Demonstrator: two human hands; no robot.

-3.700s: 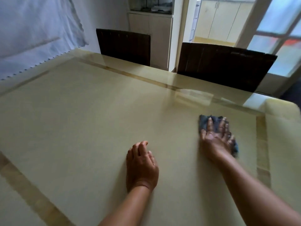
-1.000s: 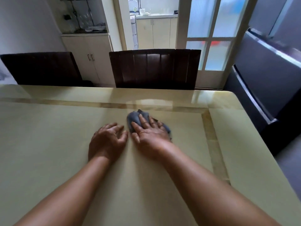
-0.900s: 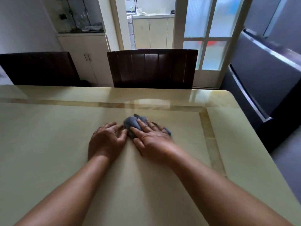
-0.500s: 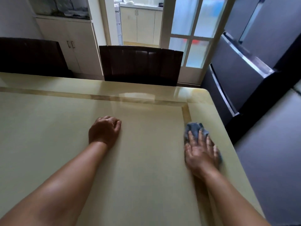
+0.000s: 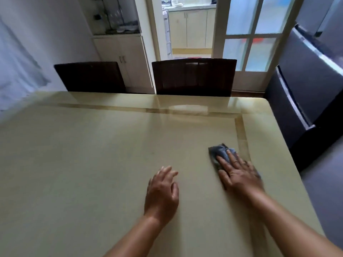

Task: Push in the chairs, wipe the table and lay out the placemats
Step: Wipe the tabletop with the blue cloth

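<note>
Head view, stage: wiping is under way, judging by the cloth under the right hand; no placemat shows anywhere on the table (image 5: 92, 164), so laying them out seems still to come.
Head view, chairs: two chairs stand at the far edge, the left chair (image 5: 89, 76) and the right chair (image 5: 194, 76), both backs close against the table edge, so that step looks done on that side; other sides are out of view.
Head view, right hand: the right hand (image 5: 239, 173) lies flat with fingers straight and spread, pressing the cloth (image 5: 219, 152) onto the table near the right inlay band (image 5: 241, 134); the hand is blurred.
Head view, left hand: the left hand (image 5: 162, 190) rests palm down on the table, fingers loosely spread, holding nothing, well apart from the cloth.
Head view, cloth: grey-blue, bunched, partly hidden under the fingers.
Head view, counts: one table, two chairs, one cloth, two hands, no placemats.
Head view, left to wipe: cannot be told from the surface; no marks show.
</note>
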